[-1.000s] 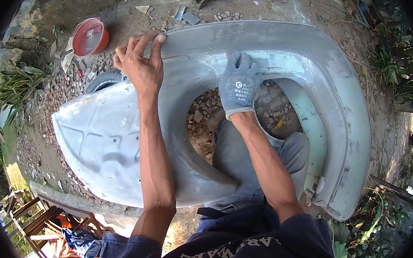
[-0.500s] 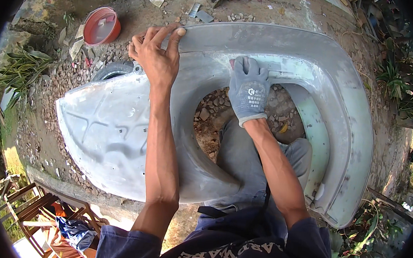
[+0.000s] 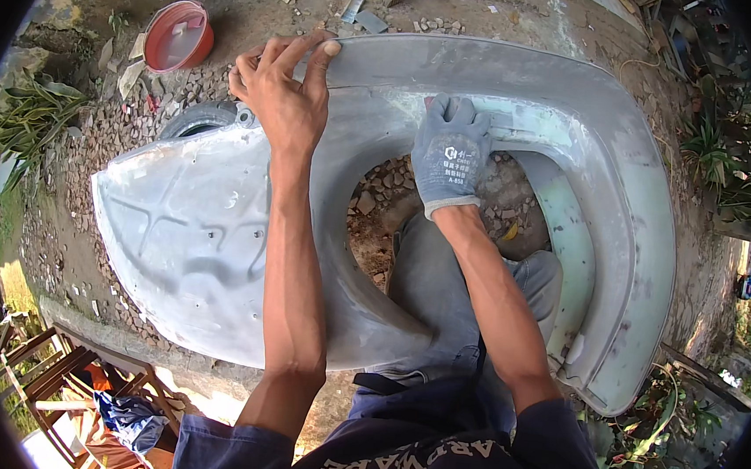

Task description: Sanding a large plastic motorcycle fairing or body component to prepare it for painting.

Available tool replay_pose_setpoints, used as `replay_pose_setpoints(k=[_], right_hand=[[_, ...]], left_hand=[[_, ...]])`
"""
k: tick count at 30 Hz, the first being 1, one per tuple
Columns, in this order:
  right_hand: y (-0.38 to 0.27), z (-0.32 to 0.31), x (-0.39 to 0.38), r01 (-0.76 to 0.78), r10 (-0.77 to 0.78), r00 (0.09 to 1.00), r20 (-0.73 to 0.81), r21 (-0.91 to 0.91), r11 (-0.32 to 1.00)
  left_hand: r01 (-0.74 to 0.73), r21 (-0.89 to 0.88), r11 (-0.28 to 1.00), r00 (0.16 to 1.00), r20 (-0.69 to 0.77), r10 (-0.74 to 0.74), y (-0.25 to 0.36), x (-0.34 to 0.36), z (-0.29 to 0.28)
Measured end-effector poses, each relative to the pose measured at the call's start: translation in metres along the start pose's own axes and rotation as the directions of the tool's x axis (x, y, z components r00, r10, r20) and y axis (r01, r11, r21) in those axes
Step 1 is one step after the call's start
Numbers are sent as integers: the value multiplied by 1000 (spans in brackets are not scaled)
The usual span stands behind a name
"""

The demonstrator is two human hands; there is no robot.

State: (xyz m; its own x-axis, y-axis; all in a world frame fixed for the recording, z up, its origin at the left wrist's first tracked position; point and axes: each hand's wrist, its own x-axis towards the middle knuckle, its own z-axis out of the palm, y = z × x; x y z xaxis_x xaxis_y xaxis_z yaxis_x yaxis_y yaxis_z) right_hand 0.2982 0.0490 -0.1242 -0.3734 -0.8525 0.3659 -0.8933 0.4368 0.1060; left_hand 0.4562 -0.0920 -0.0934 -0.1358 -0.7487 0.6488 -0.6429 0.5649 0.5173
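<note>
Panel: grey curved body panel (image 3: 216, 248) lies on gravel ground (image 3: 69, 210), arching round the person's knees; its big cut-out shows stones beneath
Left hand: bare left hand (image 3: 285, 95) rests on the panel's far upper edge; fingers spread, tips curled over the rim; holding nothing else
Right hand: right hand (image 3: 450, 152) in a grey glove lies flat on the inner rim of the arch; fingers together, palm down; nothing gripped
Around: red bowl (image 3: 178, 36) on the ground beyond the left hand, apart from the panel; wooden chair (image 3: 64, 378) at lower left
</note>
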Motion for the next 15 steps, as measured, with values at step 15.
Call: replay_pose_setpoints(k=[15], right_hand=[[-17, -1, -2, 52, -58, 994, 95, 68, 996]], left_hand=[[39, 4, 999, 998, 39, -39, -13, -5, -8]])
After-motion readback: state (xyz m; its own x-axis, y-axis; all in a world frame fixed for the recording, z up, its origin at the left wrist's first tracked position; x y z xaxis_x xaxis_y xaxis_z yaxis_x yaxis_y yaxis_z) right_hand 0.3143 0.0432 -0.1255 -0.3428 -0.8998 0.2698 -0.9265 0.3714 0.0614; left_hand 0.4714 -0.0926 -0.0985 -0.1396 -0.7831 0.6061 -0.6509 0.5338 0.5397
